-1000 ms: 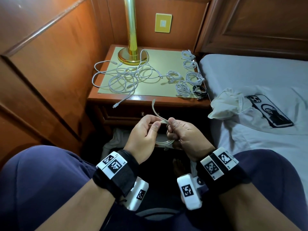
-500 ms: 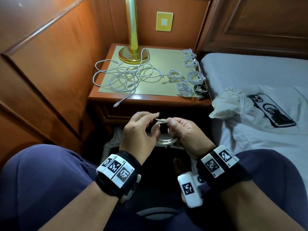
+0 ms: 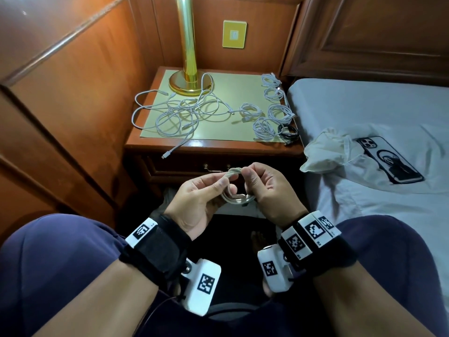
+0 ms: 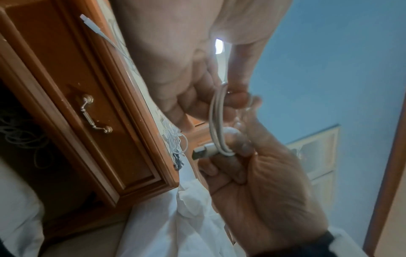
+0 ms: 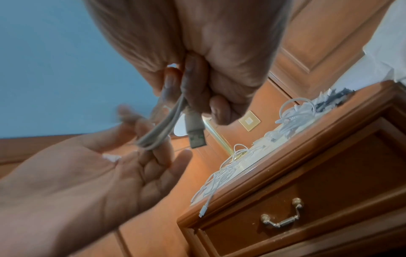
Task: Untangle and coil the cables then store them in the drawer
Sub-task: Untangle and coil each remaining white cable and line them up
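Wooden bedside table is carrying tangled white cables beyond both hands; left hand and right hand are pinching a small white cable coil; closed wooden drawer is waiting behind.

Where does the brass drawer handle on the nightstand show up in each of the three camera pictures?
Head view: the drawer handle sits at centre, just above the hands, partly hidden by the coiled white cable.
Left wrist view: left of centre, running diagonally on the drawer front.
Right wrist view: lower right.
Shared landmark: the loose cable plug hanging over the nightstand's front edge, also seen at and.
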